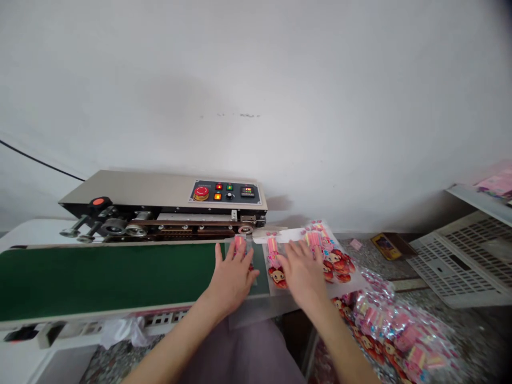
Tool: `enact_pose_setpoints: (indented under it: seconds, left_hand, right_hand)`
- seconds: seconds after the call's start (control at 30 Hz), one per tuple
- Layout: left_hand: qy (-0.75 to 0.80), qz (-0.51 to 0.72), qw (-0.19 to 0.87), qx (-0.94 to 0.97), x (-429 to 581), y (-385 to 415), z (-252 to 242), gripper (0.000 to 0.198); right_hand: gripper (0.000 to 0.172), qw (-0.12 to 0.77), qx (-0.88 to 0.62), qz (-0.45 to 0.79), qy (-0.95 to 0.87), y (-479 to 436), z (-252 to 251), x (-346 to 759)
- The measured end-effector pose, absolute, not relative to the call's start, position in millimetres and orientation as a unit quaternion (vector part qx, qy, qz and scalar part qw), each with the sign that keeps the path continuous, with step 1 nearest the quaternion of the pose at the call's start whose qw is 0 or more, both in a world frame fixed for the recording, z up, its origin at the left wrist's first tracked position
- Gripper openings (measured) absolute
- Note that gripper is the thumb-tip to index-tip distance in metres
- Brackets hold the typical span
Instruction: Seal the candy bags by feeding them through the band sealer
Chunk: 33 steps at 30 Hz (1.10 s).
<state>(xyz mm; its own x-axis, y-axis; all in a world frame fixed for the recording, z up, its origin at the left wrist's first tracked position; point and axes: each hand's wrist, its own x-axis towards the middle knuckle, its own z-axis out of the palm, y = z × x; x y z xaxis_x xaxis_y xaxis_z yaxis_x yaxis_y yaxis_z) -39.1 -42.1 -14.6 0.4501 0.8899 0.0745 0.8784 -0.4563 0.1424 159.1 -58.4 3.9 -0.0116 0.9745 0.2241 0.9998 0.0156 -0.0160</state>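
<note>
My left hand lies flat, fingers apart, over a clear printed bag at the right end of the green conveyor belt. Just right of it, my right hand rests spread on several flat plastic bags with pink lettering and a red-haired cartoon figure. Another such bag shows between the two hands. Behind the belt stands a band sealing machine with rollers along its front. Its control panel has a red stop button, lit switches and a digital display.
A heap of filled shiny bags lies at the lower right. Farther right, a white plastic crate stands on its side near a shelf bearing pink packets. A white cloth hangs below the belt. The wall rises close behind the machine.
</note>
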Motion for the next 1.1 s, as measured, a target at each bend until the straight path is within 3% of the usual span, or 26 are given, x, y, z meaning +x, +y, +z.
enact_pose_setpoints:
  seconds: [0.13, 0.3, 0.53, 0.63, 0.77, 0.93, 1.1]
  left_hand:
    - [0.492, 0.101, 0.054, 0.863, -10.2, -38.8, -2.9, 0.049]
    - [0.417, 0.112, 0.053, 0.900, 25.6, -44.2, -22.2, 0.060]
    - [0.414, 0.116, 0.035, 0.902, 20.4, -46.8, -39.2, 0.064]
    - [0.415, 0.122, 0.034, 0.901, 20.2, -46.6, -43.9, 0.063]
    - [0.416, 0.138, 0.031, 0.898, 20.3, -46.9, -48.8, 0.062]
    - [0.420, 0.145, 0.035, 0.895, 15.4, -45.1, -46.5, 0.060]
    - [0.426, 0.143, 0.005, 0.894, 3.4, -40.6, -46.4, 0.056]
  right_hand:
    - [0.039, 0.127, -0.688, -0.128, -0.703, -50.2, 17.1, 207.9]
    - [0.048, 0.151, -0.614, 0.020, -0.775, -13.5, 10.9, 193.2]
    - [0.033, 0.059, -0.618, 0.044, -0.783, 17.2, 12.7, 156.6]
    - [0.035, 0.045, -0.614, 0.047, -0.786, 14.8, 18.7, 162.1]
    - [0.045, 0.075, -0.617, -0.020, -0.783, -3.4, 23.3, 198.6]
    - [0.041, 0.061, -0.694, -0.186, -0.693, -39.2, 1.1, 247.4]
    - [0.050, 0.044, -0.677, -0.166, -0.715, -53.6, -26.2, 210.7]
